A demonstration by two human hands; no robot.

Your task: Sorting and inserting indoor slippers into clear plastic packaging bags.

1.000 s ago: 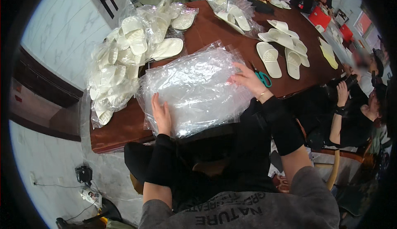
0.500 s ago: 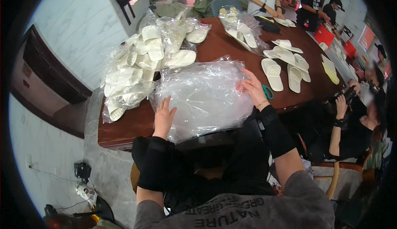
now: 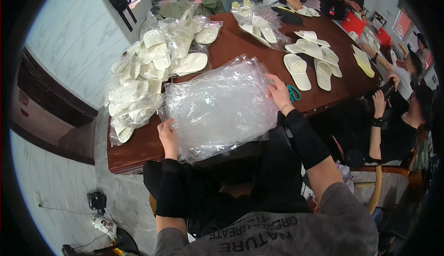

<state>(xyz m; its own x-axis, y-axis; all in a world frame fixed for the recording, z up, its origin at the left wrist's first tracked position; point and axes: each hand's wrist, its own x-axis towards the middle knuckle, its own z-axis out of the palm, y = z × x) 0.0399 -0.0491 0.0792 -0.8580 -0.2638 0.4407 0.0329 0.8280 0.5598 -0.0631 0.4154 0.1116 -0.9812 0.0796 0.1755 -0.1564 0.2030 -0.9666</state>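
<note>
Clear plastic bags: a flat, wrinkled, glossy stack (image 3: 221, 110) lying between the two hands, its near edge toward the person's lap.
Left hand: the left hand (image 3: 168, 136) touches the stack's left edge, fingers partly curled; whether it pinches the film cannot be told.
Right hand: the right hand (image 3: 278, 93) rests at the stack's right edge, fingers bent; whether they close on the film cannot be told.
Scissors: teal-handled scissors (image 3: 294, 92) just right of the right hand, blades hidden.
Unbagged slippers: two cream open-toe slides, the nearer (image 3: 296, 72) and its neighbour (image 3: 323, 74), beyond and right of the right hand; behind them, overlapping slides (image 3: 309, 48).
Bagged slippers, heap: a pile of cream slides in clear bags (image 3: 138, 87), beyond and left of the left hand.
Bagged slippers, far group: cream slides in clear film (image 3: 265, 28), well beyond the right hand.
Support: a table under a brown cover (image 3: 231, 37), beneath and beyond both hands.
Yellow-and-white sheets: a flat set (image 3: 364, 62), well right of the right hand.
Co-worker: a person's hands (image 3: 296, 4), far beyond the right hand, near more slides (image 3: 307, 12).
</note>
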